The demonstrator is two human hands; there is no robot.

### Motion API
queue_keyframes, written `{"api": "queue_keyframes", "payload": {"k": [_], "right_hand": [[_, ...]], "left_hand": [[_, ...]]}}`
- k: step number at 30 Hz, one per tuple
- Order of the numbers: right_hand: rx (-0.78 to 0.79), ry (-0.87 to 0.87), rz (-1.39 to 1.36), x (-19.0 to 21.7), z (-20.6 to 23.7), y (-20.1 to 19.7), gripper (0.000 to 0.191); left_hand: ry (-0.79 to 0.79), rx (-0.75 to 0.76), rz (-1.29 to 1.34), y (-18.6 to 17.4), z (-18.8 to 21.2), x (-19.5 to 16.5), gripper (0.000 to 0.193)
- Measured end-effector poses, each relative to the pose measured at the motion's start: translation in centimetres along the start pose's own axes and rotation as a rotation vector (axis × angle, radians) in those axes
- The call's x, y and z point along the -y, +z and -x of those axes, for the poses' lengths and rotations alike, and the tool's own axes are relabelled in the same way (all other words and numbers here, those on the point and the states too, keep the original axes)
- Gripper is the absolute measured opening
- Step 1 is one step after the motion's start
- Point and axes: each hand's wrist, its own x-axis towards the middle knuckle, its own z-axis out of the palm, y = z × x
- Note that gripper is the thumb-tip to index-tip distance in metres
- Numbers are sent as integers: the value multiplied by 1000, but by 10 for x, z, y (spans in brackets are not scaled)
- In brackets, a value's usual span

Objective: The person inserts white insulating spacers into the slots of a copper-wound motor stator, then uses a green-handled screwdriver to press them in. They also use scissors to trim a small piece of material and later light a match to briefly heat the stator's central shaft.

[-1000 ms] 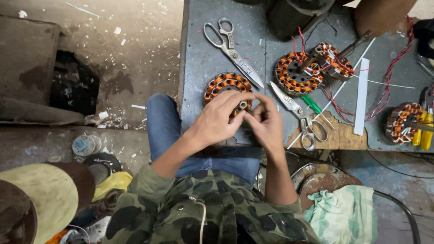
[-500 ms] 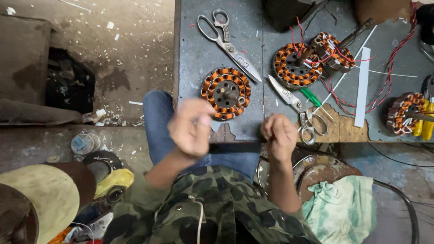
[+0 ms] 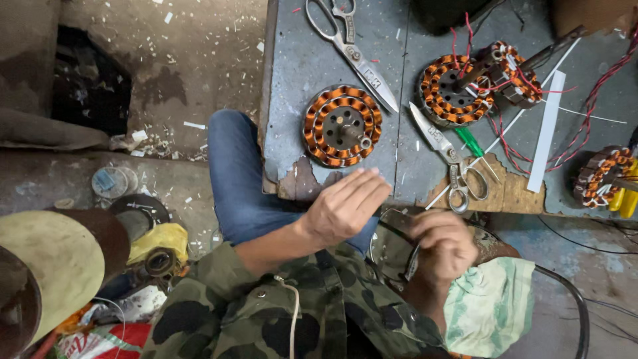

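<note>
Fingers of the right hand (image 3: 444,244) curl around a thin dark strip (image 3: 411,260), held below the desk (image 3: 372,173) edge. The left hand (image 3: 345,207) hovers flat and empty, fingers extended together, just beneath the copper-wound stator (image 3: 342,125) lying on the desk; scissors (image 3: 351,48) lie beyond.

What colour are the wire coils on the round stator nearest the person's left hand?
Orange copper coils around a dark core on the stator, just beyond the left hand; seen in the head view.
</note>
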Motion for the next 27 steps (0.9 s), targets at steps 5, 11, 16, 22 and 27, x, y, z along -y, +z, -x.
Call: {"api": "queue_keyframes", "payload": {"k": [5, 11, 16, 22, 27], "right_hand": [[-96, 465, -451, -9, -8, -13, 55], [245, 1201, -704, -18, -13, 53, 101], [180, 1442, -962, -29, -46, 86, 79], [257, 1310, -1004, -42, -45, 79, 38], [644, 518, -5, -22, -39, 66, 27]], "left_hand": [[74, 4, 81, -17, 9, -6, 22], [151, 0, 119, -45, 13, -15, 27], [238, 115, 120, -58, 20, -25, 30], [213, 183, 315, -64, 29, -15, 28], [-78, 185, 506, -73, 15, 7, 53]]}}
